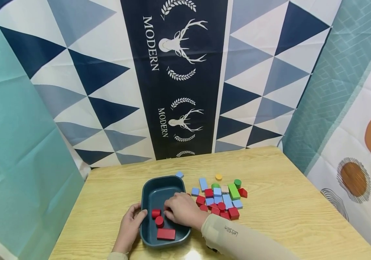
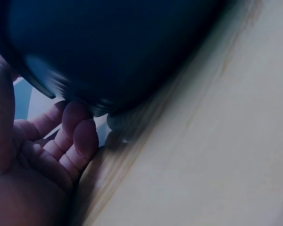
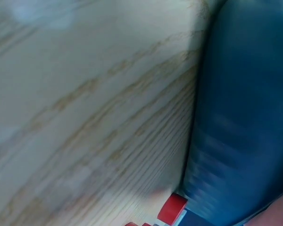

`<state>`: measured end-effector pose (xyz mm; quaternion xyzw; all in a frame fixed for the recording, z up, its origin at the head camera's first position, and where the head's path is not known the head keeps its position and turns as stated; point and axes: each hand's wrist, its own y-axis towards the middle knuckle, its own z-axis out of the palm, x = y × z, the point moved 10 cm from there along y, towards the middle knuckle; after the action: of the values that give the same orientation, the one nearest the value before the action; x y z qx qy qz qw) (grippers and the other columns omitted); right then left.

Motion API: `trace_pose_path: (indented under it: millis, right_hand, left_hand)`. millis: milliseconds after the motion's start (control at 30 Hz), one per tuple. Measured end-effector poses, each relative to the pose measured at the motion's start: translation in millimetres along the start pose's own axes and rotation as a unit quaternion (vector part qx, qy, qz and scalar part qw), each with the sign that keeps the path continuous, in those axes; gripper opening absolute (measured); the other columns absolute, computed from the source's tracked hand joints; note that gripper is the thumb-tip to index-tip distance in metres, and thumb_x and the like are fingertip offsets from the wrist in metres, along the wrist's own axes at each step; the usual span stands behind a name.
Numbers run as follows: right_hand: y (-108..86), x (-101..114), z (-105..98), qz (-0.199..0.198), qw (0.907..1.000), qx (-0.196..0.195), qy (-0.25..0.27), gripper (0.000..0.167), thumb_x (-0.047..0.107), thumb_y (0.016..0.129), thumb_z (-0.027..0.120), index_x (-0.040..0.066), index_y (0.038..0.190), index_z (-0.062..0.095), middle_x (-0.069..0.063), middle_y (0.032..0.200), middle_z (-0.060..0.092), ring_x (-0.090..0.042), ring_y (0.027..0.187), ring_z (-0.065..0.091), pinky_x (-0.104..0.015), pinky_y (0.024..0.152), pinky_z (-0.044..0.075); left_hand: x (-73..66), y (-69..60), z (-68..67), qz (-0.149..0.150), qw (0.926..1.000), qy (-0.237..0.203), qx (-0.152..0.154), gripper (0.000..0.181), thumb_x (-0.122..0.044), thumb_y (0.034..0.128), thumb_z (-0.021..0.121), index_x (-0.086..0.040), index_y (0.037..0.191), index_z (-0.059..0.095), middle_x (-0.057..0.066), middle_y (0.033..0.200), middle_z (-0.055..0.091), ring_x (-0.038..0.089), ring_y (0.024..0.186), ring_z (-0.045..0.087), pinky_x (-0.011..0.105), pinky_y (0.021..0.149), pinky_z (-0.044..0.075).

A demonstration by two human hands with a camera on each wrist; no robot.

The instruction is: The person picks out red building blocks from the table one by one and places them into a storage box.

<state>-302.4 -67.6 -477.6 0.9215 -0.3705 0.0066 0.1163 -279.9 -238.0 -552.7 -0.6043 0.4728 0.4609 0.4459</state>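
Note:
A dark blue plastic tray (image 1: 149, 239) stands on the table. Inside are a red cylinder (image 1: 156, 213), a second red cylinder (image 1: 159, 221) and a flat red rectangular block (image 1: 166, 234). My left hand (image 1: 130, 223) grips the tray's left side, thumb at the rim; in the left wrist view its fingers (image 2: 86, 139) curl against the outer wall. My right hand (image 1: 185, 211) reaches over the right rim, its fingers bent down inside the tray. Whether those fingertips hold a block is hidden. The right wrist view shows mostly the tray's outer wall (image 3: 245, 108).
Right of the tray lies a loose cluster of wooden blocks, among them a light green block (image 1: 234, 191), a red cube (image 1: 233, 213) and a blue block (image 1: 203, 184). A yellow disc (image 1: 218, 177) lies farther back. Patterned cloth (image 1: 185, 79) hangs behind the table.

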Motion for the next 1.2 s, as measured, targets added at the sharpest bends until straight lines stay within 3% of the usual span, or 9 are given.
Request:
trace_pose_path:
  millis: [600,1200]
  right_hand:
    - [-0.7,-2.5,1.6,0.015,0.9998,0.007,0.007,0.013,0.037,0.100,0.073,0.027,0.098,0.080,0.013,0.091,0.078,-0.007,0.080,0.056,-0.024,0.077,0.048]
    - [-2.3,-3.4,0.6,0.021,0.9994,0.002,0.029,0.013,0.036,0.100,0.073,0.025,0.100,0.080,0.011,0.093,0.078,-0.007,0.082,0.058,-0.026,0.081,0.051]
  left_hand:
    - [0.8,0.2,0.4,-0.004,1.0000,0.000,0.005,0.049,-0.026,0.1060,0.064,0.000,0.147,0.056,0.020,0.141,0.066,0.019,0.111,0.068,0.021,0.085,0.059]
    - [0.7,-0.7,0.1,-0.006,0.9999,0.008,0.002,0.049,-0.027,0.1060,0.064,-0.001,0.146,0.056,0.021,0.143,0.065,0.023,0.119,0.068,0.020,0.087,0.057]
